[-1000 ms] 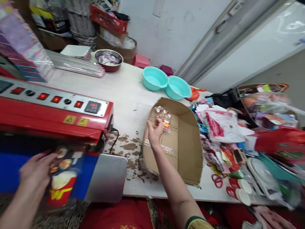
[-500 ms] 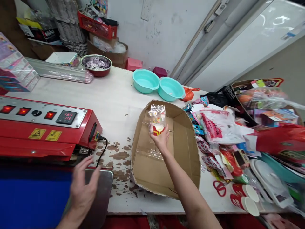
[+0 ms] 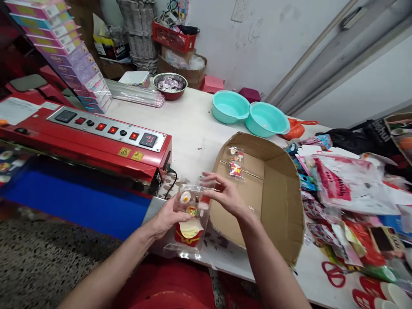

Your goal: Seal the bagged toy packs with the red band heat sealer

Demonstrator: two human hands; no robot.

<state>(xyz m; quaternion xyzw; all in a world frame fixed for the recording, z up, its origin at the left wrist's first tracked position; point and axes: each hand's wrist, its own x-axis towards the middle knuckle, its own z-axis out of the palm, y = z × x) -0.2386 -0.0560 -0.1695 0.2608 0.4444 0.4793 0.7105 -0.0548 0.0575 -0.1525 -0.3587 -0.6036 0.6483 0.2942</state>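
Observation:
A clear plastic packet (image 3: 189, 234) holds a red and yellow fries carton and small toy food pieces, among them a fried egg. My left hand (image 3: 167, 218) grips its left side, thumb across the front. At the packet's upper right corner is my right hand (image 3: 227, 195), its fingers apart; whether it touches the plastic I cannot tell. A similar packet (image 3: 236, 171) lies in the shallow cardboard box (image 3: 280, 193) to the right. Left of my hands stands a red sealing machine (image 3: 138, 165) with a blue conveyor belt (image 3: 80, 201).
Two turquoise basins (image 3: 268, 120) stand behind the box. A metal bowl of small sachets (image 3: 170, 86) sits farther back. Stacked boxes (image 3: 71, 56) rise behind the machine. Along the right lie bags, red scissors (image 3: 334, 274) and paper cups (image 3: 370, 296).
The view has swung left. My right hand has let go of the packet in the box and come back toward me. My left hand, empty before, now holds another packet.

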